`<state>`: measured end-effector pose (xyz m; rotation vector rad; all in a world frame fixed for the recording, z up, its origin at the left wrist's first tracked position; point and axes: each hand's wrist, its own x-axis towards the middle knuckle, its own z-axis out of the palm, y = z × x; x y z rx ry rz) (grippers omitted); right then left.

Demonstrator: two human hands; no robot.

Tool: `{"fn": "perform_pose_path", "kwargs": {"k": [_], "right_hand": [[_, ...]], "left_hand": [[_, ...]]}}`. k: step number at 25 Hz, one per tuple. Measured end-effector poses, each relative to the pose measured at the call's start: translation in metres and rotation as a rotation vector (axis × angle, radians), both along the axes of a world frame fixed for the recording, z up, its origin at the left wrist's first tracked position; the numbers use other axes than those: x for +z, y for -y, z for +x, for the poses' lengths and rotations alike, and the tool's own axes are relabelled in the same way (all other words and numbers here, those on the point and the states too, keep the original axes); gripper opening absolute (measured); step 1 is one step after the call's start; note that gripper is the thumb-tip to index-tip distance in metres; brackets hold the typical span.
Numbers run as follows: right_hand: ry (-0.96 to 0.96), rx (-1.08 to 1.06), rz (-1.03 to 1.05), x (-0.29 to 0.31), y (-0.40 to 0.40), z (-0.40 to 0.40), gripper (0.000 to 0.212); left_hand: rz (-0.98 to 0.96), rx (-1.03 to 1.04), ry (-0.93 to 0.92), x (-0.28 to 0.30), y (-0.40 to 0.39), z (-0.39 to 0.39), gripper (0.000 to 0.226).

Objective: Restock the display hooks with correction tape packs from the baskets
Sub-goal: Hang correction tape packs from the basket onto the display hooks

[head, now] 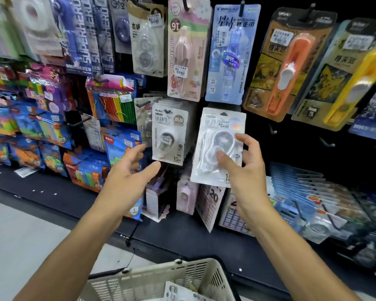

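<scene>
- Right hand (241, 161) pinches our white blister-carded correction tape pack (217, 146), long axis upright, its hang hole at the black hook.
- Left hand (130, 168), loose-fingered and empty, hovers beside the neighbouring grey carded tape pack (169, 135).
- Beige plastic basket (152, 281) waits below.

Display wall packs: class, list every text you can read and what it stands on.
"MY MELODY": pink pack.
"SUPERHERO": dark packs.
"BoBa": white-grey pack.
"20": lilac card.
Chinese print, price stickers and the white pack in the right hand: too blurred.
</scene>
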<state>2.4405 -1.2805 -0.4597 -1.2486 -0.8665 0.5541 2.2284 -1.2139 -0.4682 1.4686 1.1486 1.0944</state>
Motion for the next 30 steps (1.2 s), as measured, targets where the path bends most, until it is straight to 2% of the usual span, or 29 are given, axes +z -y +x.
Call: {"fn": "perform_pose_path", "kwargs": {"k": [4,8,12,16,19,22,25,28,30], "right_hand": [[-0.051,-0.058,-0.038,-0.002,-0.001,0.005,0.033],[0.028,-0.053,-0.052,-0.012,0.007,0.001,0.034],[-0.002,-0.022,-0.069,-0.018,-0.002,0.009,0.037],[0.284,-0.079,-0.314,-0.016,-0.042,0.026,0.05],[0.358,-0.174,-0.385,-0.011,-0.078,0.037,0.058],[0.396,-0.156,-0.395,-0.016,-0.099,0.035,0.077],[0.42,-0.195,-0.329,-0.02,-0.101,0.026,0.07],[0.478,-0.302,-0.192,-0.057,-0.066,0.016,0.06],[0.473,-0.304,-0.15,-0.102,-0.032,-0.002,0.051]], "left_hand": [[0.006,0.123,0.108,0.001,-0.01,-0.012,0.061],[0.035,0.098,0.021,0.0,-0.006,-0.012,0.063],[-0.016,0.081,0.106,0.002,-0.004,-0.013,0.061],[0.059,0.091,-0.074,0.0,-0.002,-0.016,0.065],[0.11,0.061,-0.167,-0.006,0.0,-0.017,0.066],[0.121,0.052,-0.213,-0.008,-0.001,-0.023,0.065],[0.148,0.028,-0.269,-0.01,-0.002,-0.027,0.067],[0.223,-0.026,-0.487,-0.019,0.0,-0.026,0.069],[0.229,-0.107,-0.706,-0.042,-0.002,-0.028,0.069]]}}
